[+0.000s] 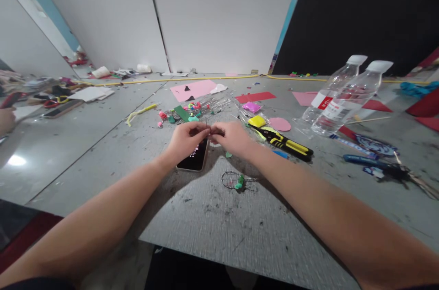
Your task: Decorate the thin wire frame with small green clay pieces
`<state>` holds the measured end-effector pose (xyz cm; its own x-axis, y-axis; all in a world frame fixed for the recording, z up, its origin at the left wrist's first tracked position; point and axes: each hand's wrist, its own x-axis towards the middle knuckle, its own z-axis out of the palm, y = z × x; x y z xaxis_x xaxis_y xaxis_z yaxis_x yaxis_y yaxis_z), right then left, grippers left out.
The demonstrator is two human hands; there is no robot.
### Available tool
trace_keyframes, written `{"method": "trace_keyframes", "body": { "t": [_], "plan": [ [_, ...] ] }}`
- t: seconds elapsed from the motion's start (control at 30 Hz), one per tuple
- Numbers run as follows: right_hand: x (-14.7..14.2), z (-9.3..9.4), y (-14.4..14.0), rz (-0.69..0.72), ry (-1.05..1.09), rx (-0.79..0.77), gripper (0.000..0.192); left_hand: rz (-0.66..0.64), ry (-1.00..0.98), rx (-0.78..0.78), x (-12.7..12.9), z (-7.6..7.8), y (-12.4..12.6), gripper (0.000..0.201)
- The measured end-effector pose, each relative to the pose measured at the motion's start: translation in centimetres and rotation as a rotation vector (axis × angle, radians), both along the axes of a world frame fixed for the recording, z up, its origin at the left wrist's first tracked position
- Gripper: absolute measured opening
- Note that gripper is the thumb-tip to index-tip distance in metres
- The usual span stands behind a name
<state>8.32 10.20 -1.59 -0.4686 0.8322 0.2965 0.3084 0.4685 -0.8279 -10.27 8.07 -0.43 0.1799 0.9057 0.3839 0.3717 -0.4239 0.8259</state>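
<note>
My left hand [185,140] and my right hand [230,138] meet above the middle of the table, thumbs and fingertips pinched together. A thin, dark strand shows at the fingertips, too small to name; the fingers hide the rest. Below my left hand lies a phone [194,159] with its screen lit, partly covered by that hand. Nearer to me rests a small round wire piece [230,179] with green bits [240,182] at its right side. Beyond the hands is a pile of wire pieces with pink and green tips [192,110].
Yellow-black pliers [288,144] lie right of my hands, by yellow [257,120] and purple packets [252,106]. Two plastic bottles [346,98] stand farther right, near blue-handled pliers [373,164]. Pink paper [192,90] lies behind. At far left, another person's hand [7,120] is near scissors [56,101].
</note>
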Motion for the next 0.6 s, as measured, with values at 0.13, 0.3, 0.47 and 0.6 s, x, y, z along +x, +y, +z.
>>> {"method": "trace_keyframes", "body": {
  "t": [0.13,0.3,0.47,0.6],
  "plan": [
    [-0.1,0.1,-0.3,-0.017,-0.060,0.060,0.013,-0.004,0.012,-0.004,0.1,0.2,-0.2,0.015],
    [-0.1,0.4,-0.7,-0.007,-0.079,0.087,0.013,-0.004,0.007,0.002,0.1,0.2,-0.4,0.018],
    [0.0,0.7,-0.8,-0.032,-0.236,0.254,0.014,-0.010,0.023,-0.006,0.0,0.2,-0.4,0.015],
    [0.3,1.1,-0.9,-0.011,-0.337,0.313,0.015,-0.017,0.056,0.012,-0.1,0.1,-0.4,0.014]
  ]
}}
